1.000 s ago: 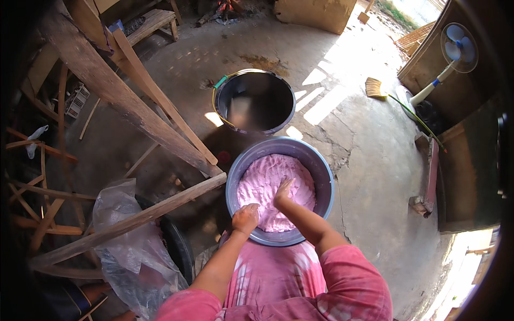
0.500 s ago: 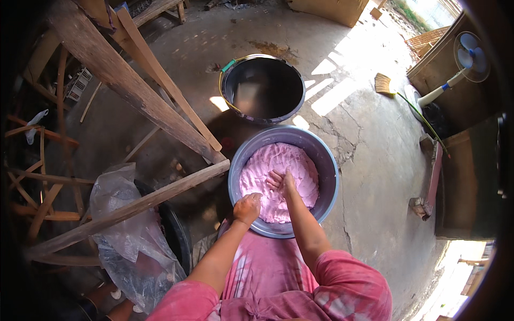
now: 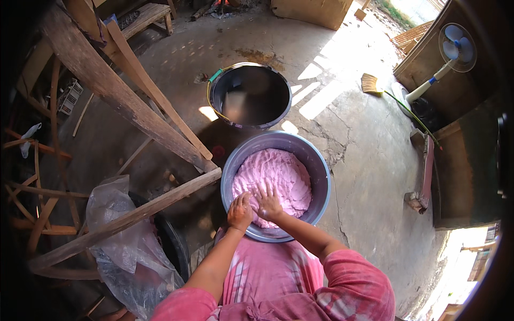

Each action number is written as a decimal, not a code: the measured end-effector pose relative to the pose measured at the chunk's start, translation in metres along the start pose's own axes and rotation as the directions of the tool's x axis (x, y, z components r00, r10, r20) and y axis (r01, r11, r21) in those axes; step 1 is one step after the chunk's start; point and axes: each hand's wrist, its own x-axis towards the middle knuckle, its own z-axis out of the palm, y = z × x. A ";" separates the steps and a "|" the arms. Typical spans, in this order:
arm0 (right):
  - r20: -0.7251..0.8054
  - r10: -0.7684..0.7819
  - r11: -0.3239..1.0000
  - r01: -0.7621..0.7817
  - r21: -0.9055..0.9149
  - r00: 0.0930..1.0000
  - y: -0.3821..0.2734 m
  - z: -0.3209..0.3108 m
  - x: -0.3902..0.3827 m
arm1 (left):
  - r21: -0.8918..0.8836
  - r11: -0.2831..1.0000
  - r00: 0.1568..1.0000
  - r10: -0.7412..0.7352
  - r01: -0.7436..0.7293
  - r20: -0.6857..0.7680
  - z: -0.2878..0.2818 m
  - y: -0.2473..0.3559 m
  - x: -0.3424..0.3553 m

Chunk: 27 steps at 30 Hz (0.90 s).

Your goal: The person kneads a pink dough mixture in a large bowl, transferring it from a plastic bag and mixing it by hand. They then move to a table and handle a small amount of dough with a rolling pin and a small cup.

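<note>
A round grey-blue plastic basin stands right in front of me, with a mass of soft pink dough spread across its bottom. My right hand lies palm down on the near left part of the dough, its fingers outstretched. At the basin's near left rim, my left hand is closed over the edge, with its fingertips toward the inside beside the right hand. The dough's near left part is hidden under my hands.
Beyond the basin stands a black tub with a yellow handle. Wooden beams cross on the left, near a clear plastic sheet and another black tub. Rightward are a broom, a fan and a low pink bench.
My right hand has moved left across the dough and turned from edge-on to palm down. The left hand stays at the rim. The view has shifted slightly.
</note>
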 end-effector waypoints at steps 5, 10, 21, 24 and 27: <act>0.208 -0.312 0.949 0.314 0.024 0.927 -0.018 0.000 -0.018 | -0.002 1.000 1.000 0.008 -0.008 -0.007 -0.001 0.001 0.001; 0.304 -0.312 0.927 0.218 0.305 0.900 -0.003 -0.005 -0.009 | 0.009 1.000 0.997 -0.026 0.026 0.070 -0.001 0.001 0.004; 0.161 0.331 0.936 -0.345 0.069 0.930 0.101 -0.008 0.005 | 0.038 0.999 0.999 0.008 -0.009 0.037 -0.003 0.004 -0.001; 0.182 0.424 0.695 -0.448 0.562 0.887 0.108 -0.005 -0.001 | 0.037 0.999 1.000 0.016 -0.017 0.017 -0.003 0.004 0.002; 0.434 0.649 -0.138 -0.464 0.875 0.625 0.113 -0.003 -0.017 | 0.046 0.999 1.000 0.009 -0.010 0.016 -0.004 0.006 0.004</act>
